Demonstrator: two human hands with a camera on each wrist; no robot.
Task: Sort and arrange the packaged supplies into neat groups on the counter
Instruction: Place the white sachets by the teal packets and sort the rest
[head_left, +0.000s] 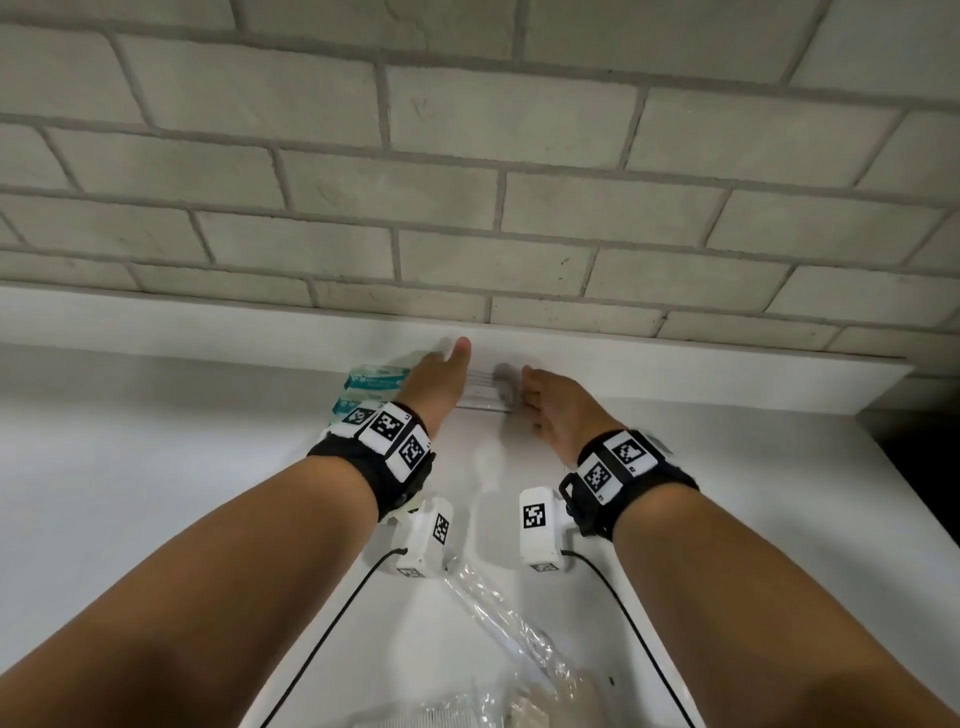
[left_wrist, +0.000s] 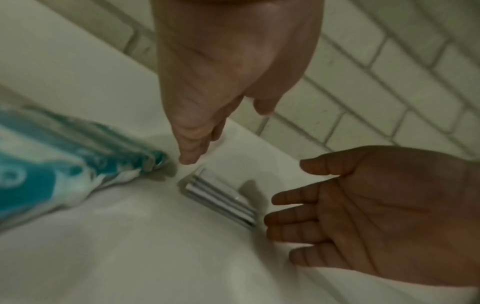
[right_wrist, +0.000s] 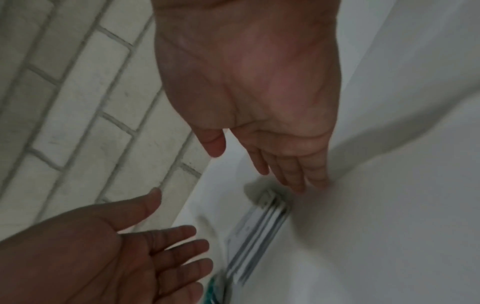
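Note:
A small stack of flat white packets (head_left: 485, 389) (left_wrist: 221, 197) (right_wrist: 257, 230) lies on the white counter (head_left: 156, 467) near the back ledge. My left hand (head_left: 441, 371) (left_wrist: 197, 144) hovers at the stack's left end with straight fingers, holding nothing. My right hand (head_left: 540, 400) (right_wrist: 293, 172) (left_wrist: 298, 209) is at the stack's right end, palm facing the left hand, fingers straight and empty. Left of the stack sit teal-and-white packets (head_left: 371, 382) (left_wrist: 52, 170), partly hidden behind my left wrist.
A grey brick wall (head_left: 467, 182) rises behind a raised white ledge (head_left: 208, 322). Crumpled clear plastic wrap (head_left: 498, 623) and more clear-wrapped items (head_left: 441, 712) lie at the counter's near edge. The counter ends at a dark gap (head_left: 924, 467) on the right.

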